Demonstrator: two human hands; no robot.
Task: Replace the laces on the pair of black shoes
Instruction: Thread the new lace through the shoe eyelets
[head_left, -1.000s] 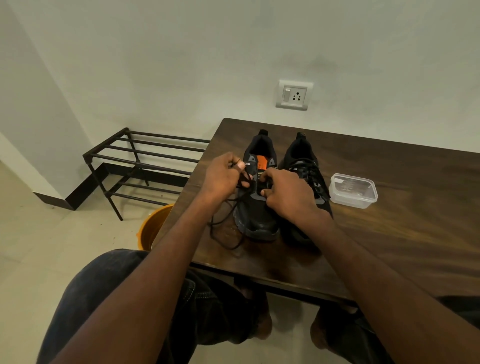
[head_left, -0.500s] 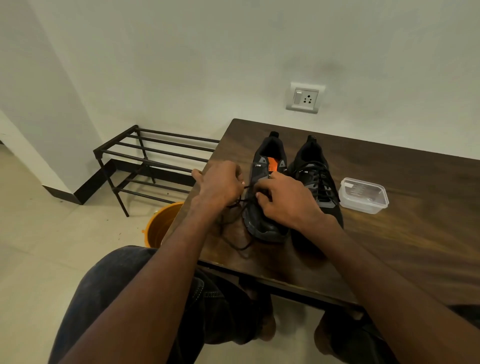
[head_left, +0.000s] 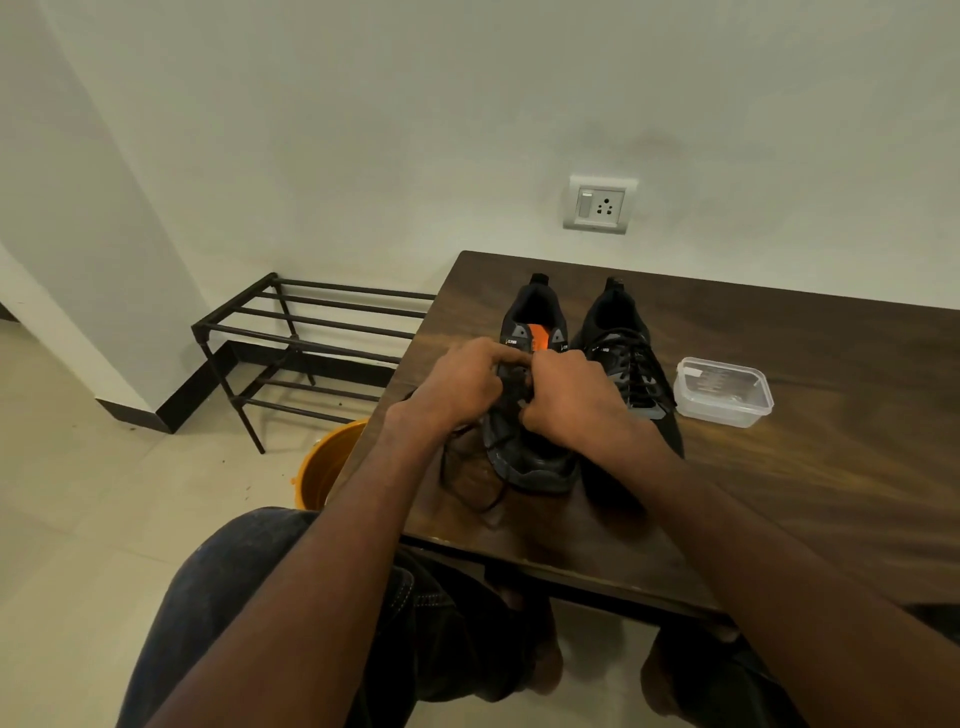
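Observation:
Two black shoes stand side by side on the dark wooden table (head_left: 810, 467), toes toward me. The left shoe (head_left: 524, 457) shows an orange tongue label; the right shoe (head_left: 631, 364) is fully laced. My left hand (head_left: 460, 387) and my right hand (head_left: 574, 400) meet over the left shoe's eyelets, fingers curled and pinching its black lace (head_left: 470, 486), which trails in loose loops on the table to the left of the shoe. The eyelets under my hands are hidden.
A clear lidded plastic box (head_left: 722, 392) sits right of the shoes. A black metal shoe rack (head_left: 301, 343) stands on the floor at the left, with an orange bucket (head_left: 324, 470) by the table's corner. A wall socket (head_left: 600, 205) is behind.
Both hands have drawn closer together over the middle of the left shoe. The loose lace has slackened into loops on the table. The camera shifted slightly.

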